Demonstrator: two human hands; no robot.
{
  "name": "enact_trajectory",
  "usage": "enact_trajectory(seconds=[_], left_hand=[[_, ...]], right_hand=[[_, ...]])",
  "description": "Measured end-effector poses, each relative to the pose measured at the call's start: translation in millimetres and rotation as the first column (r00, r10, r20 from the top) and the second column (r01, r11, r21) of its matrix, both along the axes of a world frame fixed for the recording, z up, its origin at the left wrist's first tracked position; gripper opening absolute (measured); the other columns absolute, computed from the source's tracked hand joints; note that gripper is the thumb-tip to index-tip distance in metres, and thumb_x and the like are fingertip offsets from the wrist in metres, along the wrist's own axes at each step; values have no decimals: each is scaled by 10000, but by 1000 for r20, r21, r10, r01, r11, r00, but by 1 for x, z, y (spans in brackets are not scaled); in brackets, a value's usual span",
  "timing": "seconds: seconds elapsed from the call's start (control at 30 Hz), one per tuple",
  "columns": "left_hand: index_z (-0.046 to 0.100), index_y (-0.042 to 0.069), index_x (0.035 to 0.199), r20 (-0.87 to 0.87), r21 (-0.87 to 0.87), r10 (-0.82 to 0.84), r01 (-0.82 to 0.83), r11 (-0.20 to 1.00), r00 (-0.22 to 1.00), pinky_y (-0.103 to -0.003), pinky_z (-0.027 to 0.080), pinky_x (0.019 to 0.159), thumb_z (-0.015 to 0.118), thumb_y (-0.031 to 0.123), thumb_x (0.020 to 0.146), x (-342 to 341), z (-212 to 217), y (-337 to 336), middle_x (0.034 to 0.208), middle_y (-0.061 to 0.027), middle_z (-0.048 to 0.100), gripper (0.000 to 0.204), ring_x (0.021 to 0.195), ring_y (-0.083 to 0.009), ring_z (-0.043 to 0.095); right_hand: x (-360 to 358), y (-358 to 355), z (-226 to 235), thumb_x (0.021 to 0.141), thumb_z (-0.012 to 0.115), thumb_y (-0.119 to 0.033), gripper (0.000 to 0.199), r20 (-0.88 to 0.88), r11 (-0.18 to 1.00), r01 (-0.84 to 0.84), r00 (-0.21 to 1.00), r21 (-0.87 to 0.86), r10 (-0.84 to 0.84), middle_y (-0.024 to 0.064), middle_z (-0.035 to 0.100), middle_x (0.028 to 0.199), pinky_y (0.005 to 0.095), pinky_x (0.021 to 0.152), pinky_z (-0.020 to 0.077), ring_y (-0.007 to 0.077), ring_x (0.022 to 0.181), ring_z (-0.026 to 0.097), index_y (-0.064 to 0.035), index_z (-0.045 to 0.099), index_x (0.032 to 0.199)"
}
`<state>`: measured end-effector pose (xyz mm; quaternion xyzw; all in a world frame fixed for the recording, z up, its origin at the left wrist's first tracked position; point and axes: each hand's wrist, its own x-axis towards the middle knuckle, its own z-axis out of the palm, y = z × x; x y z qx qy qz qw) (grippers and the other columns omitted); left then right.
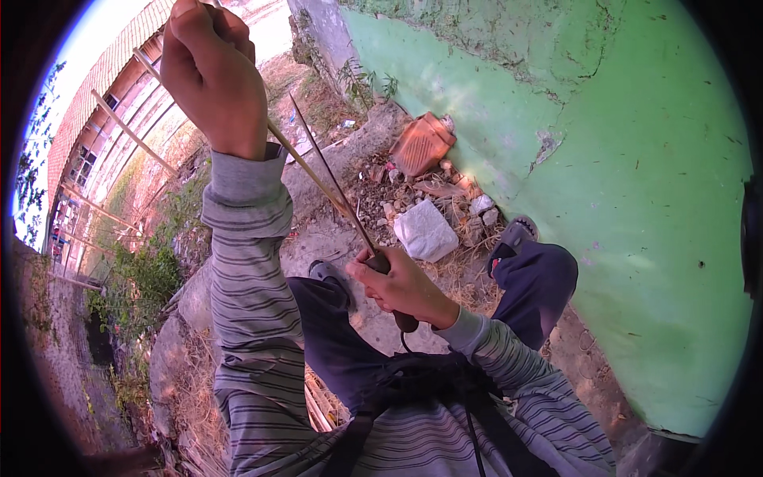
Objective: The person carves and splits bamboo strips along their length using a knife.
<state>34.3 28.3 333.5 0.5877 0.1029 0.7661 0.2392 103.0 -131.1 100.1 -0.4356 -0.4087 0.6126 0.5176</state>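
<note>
Raised at the upper left, my left hand (214,75) is closed in a fist. A thin, pale wooden stick (308,168) runs from behind that wrist, in line with the fist, down toward the knife; the gripped part is hidden by the hand. My right hand (405,288) wraps round the dark handle of a long-bladed knife (327,171), low in front of my body. The narrow blade points up and to the left, seen nearly edge-on. It lies close beside the stick's lower end; whether they touch I cannot tell.
A green wall (636,199) with peeling patches rises on the right. At its foot lie an orange ridged piece (424,145), a white block (426,230) and rubble. My bent knees (540,286) flank the knife hand. Green plants (147,274) grow at the left.
</note>
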Motion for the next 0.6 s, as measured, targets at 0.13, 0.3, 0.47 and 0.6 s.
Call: enact_trajectory(seconds=[0.13, 0.3, 0.47, 0.6], left_hand=[[443, 103, 716, 36, -25, 35, -34, 999, 999, -235, 184, 431, 459, 275, 1022, -13, 1, 6, 586, 32, 399, 351, 486, -43, 290], [454, 98, 725, 37, -13, 18, -18, 1000, 999, -228, 206, 427, 460, 275, 1021, -5, 0, 10, 588, 30, 411, 345, 482, -45, 310], [453, 96, 731, 19, -25, 41, -41, 999, 999, -229, 222, 424, 457, 265, 1020, -12, -1, 21, 604, 19, 430, 335, 467, -54, 315], [411, 114, 721, 17, 47, -7, 6, 999, 1000, -243, 200, 422, 453, 264, 1017, -15, -1, 23, 584, 22, 390, 335, 466, -54, 297]], right_hand=[[-3, 2, 29, 959, 671, -304, 297, -68, 997, -63, 996, -46, 60, -25, 529, 618, 241, 414, 389, 47, 463, 494, -32, 585, 876], [-6, 12, 17, 949, 671, -267, 269, 78, 993, 11, 997, 118, -20, 6, 538, 628, 249, 408, 393, 62, 449, 487, -23, 575, 887], [3, 9, -59, 968, 665, -223, 203, -10, 980, -15, 1000, -200, 13, -38, 478, 645, 210, 409, 338, 26, 465, 414, -53, 557, 939], [3, 11, -58, 960, 677, -216, 201, -122, 966, -85, 991, -243, 57, -48, 469, 647, 209, 411, 331, 19, 478, 410, -68, 549, 910]])
